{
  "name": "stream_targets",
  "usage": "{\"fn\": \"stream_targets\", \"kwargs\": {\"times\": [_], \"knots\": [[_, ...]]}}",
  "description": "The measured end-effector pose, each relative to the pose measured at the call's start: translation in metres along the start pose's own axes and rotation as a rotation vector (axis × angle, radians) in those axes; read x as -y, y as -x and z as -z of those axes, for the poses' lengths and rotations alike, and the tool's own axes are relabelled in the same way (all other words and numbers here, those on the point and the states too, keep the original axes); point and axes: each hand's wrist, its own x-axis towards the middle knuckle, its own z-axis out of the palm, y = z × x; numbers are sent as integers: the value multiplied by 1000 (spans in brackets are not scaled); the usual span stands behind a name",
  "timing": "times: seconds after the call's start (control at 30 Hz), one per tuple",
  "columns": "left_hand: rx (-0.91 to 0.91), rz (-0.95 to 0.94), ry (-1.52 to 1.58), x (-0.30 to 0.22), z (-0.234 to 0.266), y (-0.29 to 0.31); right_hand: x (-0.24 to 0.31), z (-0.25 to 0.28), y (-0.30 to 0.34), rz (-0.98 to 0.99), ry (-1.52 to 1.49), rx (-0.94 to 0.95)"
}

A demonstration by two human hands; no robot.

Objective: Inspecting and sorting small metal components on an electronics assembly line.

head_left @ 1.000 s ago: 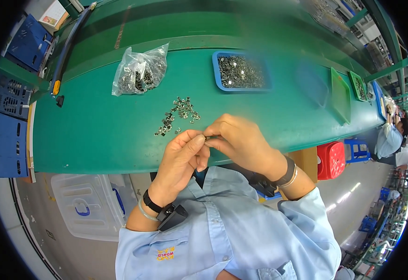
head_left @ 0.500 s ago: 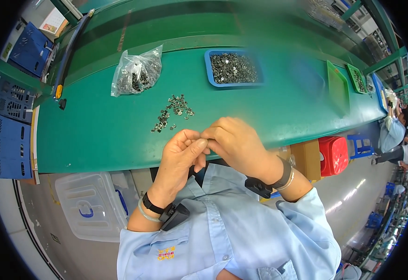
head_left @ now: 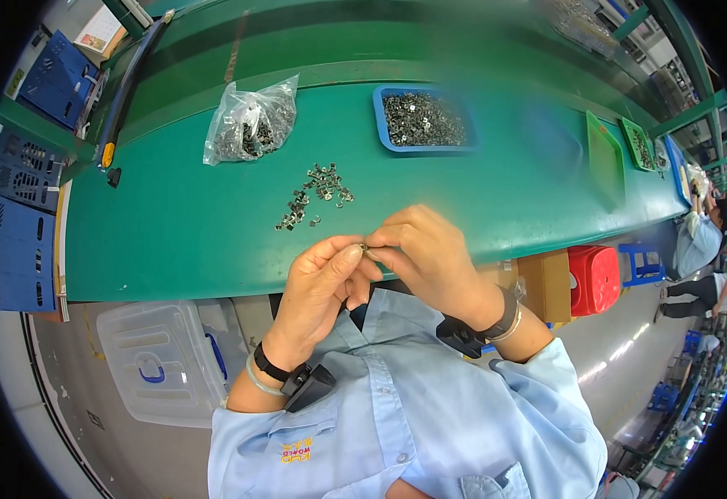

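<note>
My left hand (head_left: 327, 274) and my right hand (head_left: 423, 248) meet above the near edge of the green table. Between their fingertips is a small metal part (head_left: 364, 247), pinched from both sides; its exact shape is too small to tell. Just beyond my hands lies a loose pile of small metal pieces (head_left: 324, 181), dark and silvery. Farther back sits a clear plastic bag (head_left: 251, 125) with similar pieces inside. A blue tray (head_left: 384, 143) full of small metal pieces stands to its right.
Green trays (head_left: 604, 162) stand at the table's right end. Below the table are a clear lidded box (head_left: 160, 362) at left, a cardboard box (head_left: 544, 284) and a red stool (head_left: 593, 279) at right. Blue crates (head_left: 16, 258) stand at far left. Other people are at far right.
My fingertips have parted slightly, so the small metal part now shows between them. Both hands stay close together at the table's near edge.
</note>
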Motion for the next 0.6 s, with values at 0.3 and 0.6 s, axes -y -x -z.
{"fn": "stream_targets", "kwargs": {"times": [0.3,0.6], "knots": [[-1,-38,-16,6,7,0,1,-1,2,-8,-35,6],[13,-60,-17,5,4,3,-2,-8,12,-78,-155,-11]]}}
